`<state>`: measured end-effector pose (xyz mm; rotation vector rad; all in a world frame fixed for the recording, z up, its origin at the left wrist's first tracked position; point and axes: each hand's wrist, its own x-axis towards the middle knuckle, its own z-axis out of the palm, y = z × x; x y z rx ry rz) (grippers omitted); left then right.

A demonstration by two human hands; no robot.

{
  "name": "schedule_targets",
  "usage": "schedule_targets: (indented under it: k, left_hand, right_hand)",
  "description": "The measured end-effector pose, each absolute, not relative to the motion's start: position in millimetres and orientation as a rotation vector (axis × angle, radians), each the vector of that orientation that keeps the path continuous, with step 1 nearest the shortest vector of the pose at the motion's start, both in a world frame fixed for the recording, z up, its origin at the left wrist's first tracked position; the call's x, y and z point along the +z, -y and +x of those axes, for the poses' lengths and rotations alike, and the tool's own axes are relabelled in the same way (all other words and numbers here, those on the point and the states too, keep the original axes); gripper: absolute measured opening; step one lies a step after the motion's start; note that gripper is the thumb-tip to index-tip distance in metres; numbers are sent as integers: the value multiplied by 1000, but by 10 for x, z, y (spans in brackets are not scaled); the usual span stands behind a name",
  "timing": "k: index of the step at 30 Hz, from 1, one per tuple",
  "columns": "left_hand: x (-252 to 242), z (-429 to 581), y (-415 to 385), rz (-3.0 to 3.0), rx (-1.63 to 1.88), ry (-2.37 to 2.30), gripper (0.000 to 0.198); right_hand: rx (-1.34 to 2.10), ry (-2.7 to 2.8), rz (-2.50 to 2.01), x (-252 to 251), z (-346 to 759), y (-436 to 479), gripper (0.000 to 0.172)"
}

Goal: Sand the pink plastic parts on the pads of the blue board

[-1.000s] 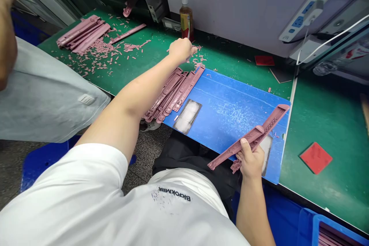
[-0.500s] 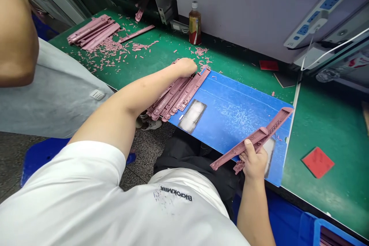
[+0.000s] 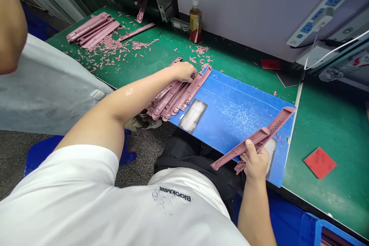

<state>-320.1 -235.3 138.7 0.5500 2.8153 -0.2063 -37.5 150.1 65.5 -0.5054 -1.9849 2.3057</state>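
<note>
My right hand (image 3: pixel 255 159) is closed around two long pink plastic strips (image 3: pixel 240 149), which cross each other over the near right part of a blue board (image 3: pixel 227 88). Studs and small holes line their inner faces. At the board's left end lies a row of similar pink strips (image 3: pixel 173 100), side by side and partly overlapping. My left hand (image 3: pixel 186 72) rests at the far end of this row with its fingers curled down. Whatever those fingers grip is hidden beneath the hand.
Another stack of pink strips (image 3: pixel 89 29) lies at the far left beside scattered pink scraps (image 3: pixel 106 46). A drink bottle (image 3: pixel 195 21) stands by the wall. A red square (image 3: pixel 319 162) lies at right, below a power strip (image 3: pixel 323 13). A person's grey clothing (image 3: pixel 57 92) is at left.
My left hand has shifted slightly down and left over the row of strips, exposing more of their far ends. My right hand keeps hold of the two crossed strips, nearly unmoved.
</note>
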Motion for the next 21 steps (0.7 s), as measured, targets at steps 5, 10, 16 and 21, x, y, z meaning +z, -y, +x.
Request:
schedule_targets:
  k: [5, 10, 16, 21]
  left_hand:
    - [1289, -3167, 2230, 443, -239, -2884, 43]
    - [1185, -3070, 2135, 500, -316, -2972, 45]
    - [1252, -3043, 2204, 553, -246, -2981, 45]
    - [1535, -3225, 2619, -59, 56, -3227, 58]
  right_hand:
    - [2286, 2007, -489, 670, -372, -1503, 68]
    - [2273, 2012, -476, 668, -368, -1508, 66]
    - [2281, 1998, -511, 671, -368, -1502, 68]
    - [2286, 1979, -530, 685, -364, -1483, 68]
